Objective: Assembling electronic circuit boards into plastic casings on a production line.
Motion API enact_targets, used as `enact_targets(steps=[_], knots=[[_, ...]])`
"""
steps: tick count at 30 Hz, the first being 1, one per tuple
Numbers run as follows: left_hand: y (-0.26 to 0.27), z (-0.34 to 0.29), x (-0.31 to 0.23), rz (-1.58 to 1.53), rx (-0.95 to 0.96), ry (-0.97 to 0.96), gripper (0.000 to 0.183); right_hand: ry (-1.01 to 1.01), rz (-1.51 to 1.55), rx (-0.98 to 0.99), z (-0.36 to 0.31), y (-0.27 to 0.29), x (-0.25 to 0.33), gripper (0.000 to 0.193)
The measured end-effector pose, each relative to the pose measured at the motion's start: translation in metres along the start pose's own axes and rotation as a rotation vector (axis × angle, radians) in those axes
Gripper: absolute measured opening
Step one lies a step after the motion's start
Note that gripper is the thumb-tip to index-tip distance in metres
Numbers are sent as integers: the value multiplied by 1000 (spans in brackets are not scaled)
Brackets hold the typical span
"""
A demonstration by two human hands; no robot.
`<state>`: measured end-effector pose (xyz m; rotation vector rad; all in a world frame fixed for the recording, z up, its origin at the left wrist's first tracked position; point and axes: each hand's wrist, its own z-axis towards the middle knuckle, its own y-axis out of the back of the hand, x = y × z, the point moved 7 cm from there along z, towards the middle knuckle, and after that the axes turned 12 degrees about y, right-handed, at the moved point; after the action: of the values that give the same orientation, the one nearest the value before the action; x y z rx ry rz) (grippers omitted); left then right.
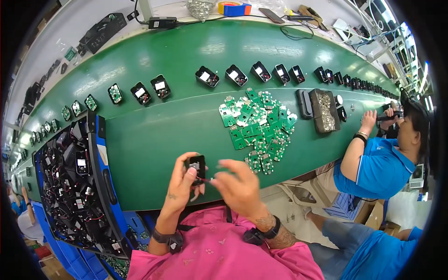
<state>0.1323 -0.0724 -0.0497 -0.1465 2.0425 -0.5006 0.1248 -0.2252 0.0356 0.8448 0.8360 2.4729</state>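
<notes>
Black housing (200, 161) pinched btwn thumb & fingers of L hand (179, 176), over green bench (158, 135) nr its front edge; R hand (240, 186) by its red wire (201, 179), blurred, can't tell if pinching; PCBs (256, 128) piled beyond, open housings (235, 75) in row behind

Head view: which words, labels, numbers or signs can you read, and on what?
Nothing reads reliably.
Held black housing: no text visible.
White label in a housing on the table: too small.
Black adapter on the shelf: small print, blurred.
Black box, upper left: pale marks, unclear.
</notes>
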Motion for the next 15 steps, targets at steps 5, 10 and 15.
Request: enact_targets(steps=[5,10,15], knots=[[22,2,3,-96,-20,-9,47,-410,-419,8,-47,57,-46,30],[14,3,-6,-138,-24,-1,47,-710,-313,-34,-89,52,-68,37],[1,2,-2,-310,124,151,44,-763,55,-310,-82,62,-65,38]])
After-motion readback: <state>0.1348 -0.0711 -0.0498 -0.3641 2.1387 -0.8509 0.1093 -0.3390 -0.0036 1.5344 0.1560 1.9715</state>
